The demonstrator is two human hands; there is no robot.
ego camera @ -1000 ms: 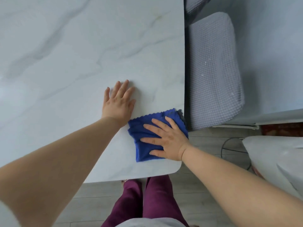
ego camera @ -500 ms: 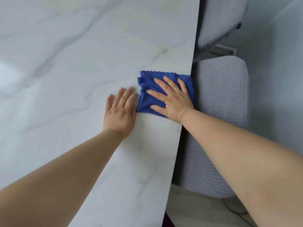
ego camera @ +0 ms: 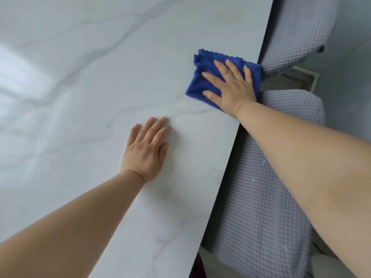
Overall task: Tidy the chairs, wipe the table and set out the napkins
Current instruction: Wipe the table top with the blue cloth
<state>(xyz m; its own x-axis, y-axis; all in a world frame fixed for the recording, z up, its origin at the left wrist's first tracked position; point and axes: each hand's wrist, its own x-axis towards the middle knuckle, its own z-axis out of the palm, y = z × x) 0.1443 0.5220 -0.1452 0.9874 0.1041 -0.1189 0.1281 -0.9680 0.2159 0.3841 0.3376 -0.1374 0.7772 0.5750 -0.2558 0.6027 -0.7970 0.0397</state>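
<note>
Your right grip point(ego camera: 230, 87) lies flat and spread, not clenched, pressing the blue cloth point(ego camera: 197, 85) onto the bench point(ego camera: 100, 77) at its right edge; the cloth pokes out ahead of it and leftward. Your left grip point(ego camera: 146, 149) rests released on the bench, apart from the cloth.

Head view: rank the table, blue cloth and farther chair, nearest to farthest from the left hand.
1. Table, directly under the left hand.
2. Blue cloth, ahead and to the right.
3. Farther chair, beyond the table's right edge.
</note>
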